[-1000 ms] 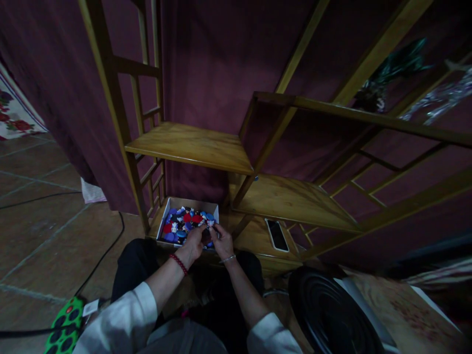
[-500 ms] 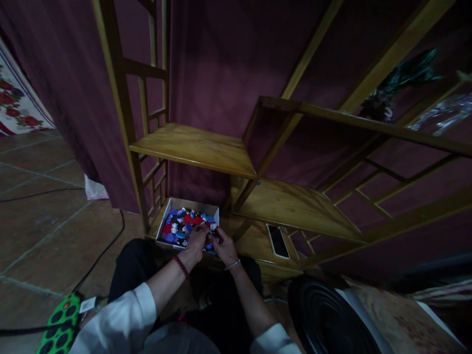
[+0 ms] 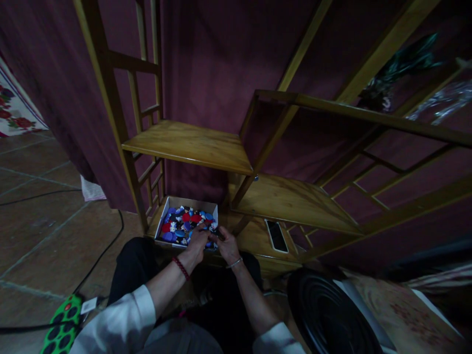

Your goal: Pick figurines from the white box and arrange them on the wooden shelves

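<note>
A shallow white cardboard box [image 3: 160, 227] stands on the lowest shelf, filled with small red, blue, purple, black and white pieces [image 3: 184, 223] whose kind I cannot make out. Over the box's near right corner, my left hand [image 3: 198, 242] and my right hand [image 3: 225, 244] meet. Their fingers are bent and pinched together around something small and dark, mostly covered by the fingers. A dark red beaded bracelet circles the left wrist, and a thin pale bracelet the right.
A wooden shelf board [image 3: 191, 145] spans above the box. To the right, a phone [image 3: 276, 236] lies on the low shelf. A black round ridged object [image 3: 328, 314] stands at lower right. On the floor at left lies a green power strip [image 3: 61, 324] with cables.
My hands stay together at the box's right corner, with the fingers slightly shifted and the right hand turned a little. The whole view has moved slightly.
</note>
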Action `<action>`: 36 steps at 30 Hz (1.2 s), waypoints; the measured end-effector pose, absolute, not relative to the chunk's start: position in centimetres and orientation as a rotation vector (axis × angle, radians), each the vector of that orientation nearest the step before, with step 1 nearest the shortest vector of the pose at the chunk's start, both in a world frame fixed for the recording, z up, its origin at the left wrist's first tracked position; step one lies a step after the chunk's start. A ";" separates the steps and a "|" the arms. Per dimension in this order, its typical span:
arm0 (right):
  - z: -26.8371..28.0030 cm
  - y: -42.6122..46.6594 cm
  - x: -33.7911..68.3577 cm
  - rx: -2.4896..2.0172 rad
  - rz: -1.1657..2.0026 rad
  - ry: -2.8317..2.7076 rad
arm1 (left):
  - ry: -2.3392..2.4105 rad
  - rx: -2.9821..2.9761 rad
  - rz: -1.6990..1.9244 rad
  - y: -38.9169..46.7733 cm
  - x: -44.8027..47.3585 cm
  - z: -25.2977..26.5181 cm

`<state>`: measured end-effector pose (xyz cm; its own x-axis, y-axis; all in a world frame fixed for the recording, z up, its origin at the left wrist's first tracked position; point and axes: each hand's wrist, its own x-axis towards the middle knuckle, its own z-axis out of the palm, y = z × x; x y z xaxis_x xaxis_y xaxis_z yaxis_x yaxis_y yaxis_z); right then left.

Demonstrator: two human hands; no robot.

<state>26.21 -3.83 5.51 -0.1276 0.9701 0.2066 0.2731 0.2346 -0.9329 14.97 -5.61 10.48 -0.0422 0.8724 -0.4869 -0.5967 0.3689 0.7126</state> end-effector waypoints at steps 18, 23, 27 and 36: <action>7.8 -4.7 27.4 -1.250 0.898 -1.586 | 1.095 0.411 1.253 -6.3 15.5 12.7; 9.1 -5.1 27.7 -1.256 0.853 -1.523 | 1.132 0.458 1.230 -6.7 16.0 13.3; 9.8 -5.5 28.1 -1.291 0.822 -1.483 | 1.132 0.487 1.237 -6.7 16.5 13.7; 11.7 -7.0 30.2 -1.251 0.793 -1.480 | 0.956 0.639 1.186 -7.2 17.8 15.1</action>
